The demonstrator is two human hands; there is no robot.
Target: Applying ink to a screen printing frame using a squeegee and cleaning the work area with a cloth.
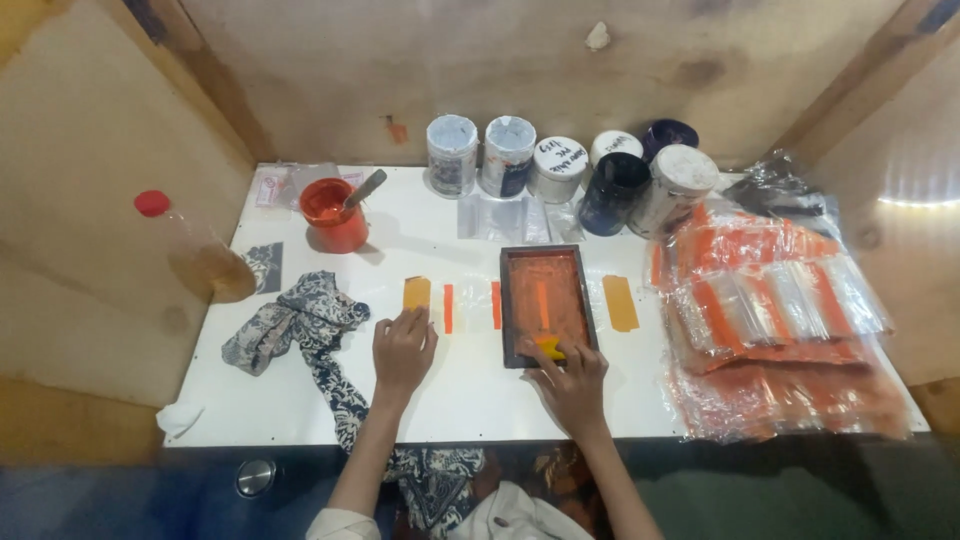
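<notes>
Hiding a yellow squeegee (549,348), the right hand (572,385) grips it.

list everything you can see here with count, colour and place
table: 1, white, centre
printing frame: 1, dark with orange ink, middle of table
yellow scraper: 1, near edge of frame
paint tub: 1, orange-red, back left, stick inside
jars: about 7, white or dark, back row
patterned cloth: 1, blue-white, left
bottle: 1, clear, red cap, far left
plastic bags: a stack, clear and orange, right
left hand: flat on table
right hand: fingers on scraper
</notes>
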